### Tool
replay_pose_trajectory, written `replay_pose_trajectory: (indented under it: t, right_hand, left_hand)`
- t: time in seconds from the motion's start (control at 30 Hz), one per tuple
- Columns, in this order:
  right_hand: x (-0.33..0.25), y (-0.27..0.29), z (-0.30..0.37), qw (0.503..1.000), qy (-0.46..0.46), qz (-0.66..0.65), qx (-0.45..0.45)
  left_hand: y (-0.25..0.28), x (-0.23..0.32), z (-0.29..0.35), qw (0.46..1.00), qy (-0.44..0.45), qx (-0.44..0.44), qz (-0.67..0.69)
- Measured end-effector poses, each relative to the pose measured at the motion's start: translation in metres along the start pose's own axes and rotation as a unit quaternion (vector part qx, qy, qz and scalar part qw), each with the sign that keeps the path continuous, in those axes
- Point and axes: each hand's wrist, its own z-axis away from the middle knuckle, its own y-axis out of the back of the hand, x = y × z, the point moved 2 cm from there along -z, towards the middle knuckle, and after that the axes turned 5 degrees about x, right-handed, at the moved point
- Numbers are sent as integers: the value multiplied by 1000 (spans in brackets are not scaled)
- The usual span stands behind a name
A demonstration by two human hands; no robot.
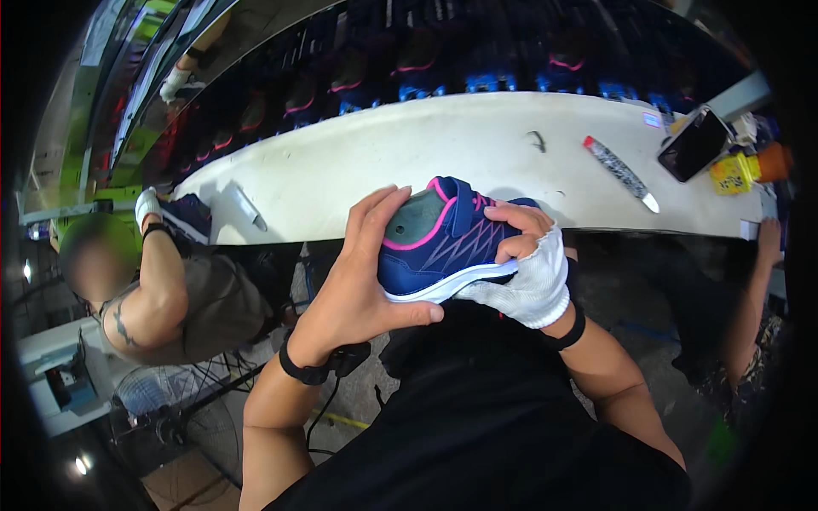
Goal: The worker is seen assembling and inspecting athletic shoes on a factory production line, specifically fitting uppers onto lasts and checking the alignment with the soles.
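Note:
Between my two hands I hold a navy sneaker with pink trim, a strap and a white sole, near the table's front edge. My bare left hand wraps round its heel end, thumb along the sole. On my right hand is a white glove that leaves the fingertips bare; it grips the toe end, fingers over the upper. A dark grey-green filling, perhaps a shoe last, shows in the shoe's opening.
A white table bears a marker-like knife, a phone, a yellow bottle and a grey blade-shaped tool. Behind it runs a row of similar shoes. A co-worker sits left; another person's arm is right.

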Motion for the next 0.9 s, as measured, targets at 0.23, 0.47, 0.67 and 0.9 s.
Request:
replay_pose_trajectory:
  t: [0.23,0.47,0.67,0.9]
  right_hand:
    - [-3,-10,5,999,4,20,-48]
    - [9,-2,25,999,35,-9,-26]
    - [11,-3,32,999,42,-8,-26]
    - [4,3,19,998,32,1,-48]
  left_hand:
    - [-17,-7,29,996,83,29,-7]
    - [-28,-39,43,938,92,23,332]
    - [-36,-42,36,911,157,-92,369]
    - [-31,-32,44,953,132,-62,266]
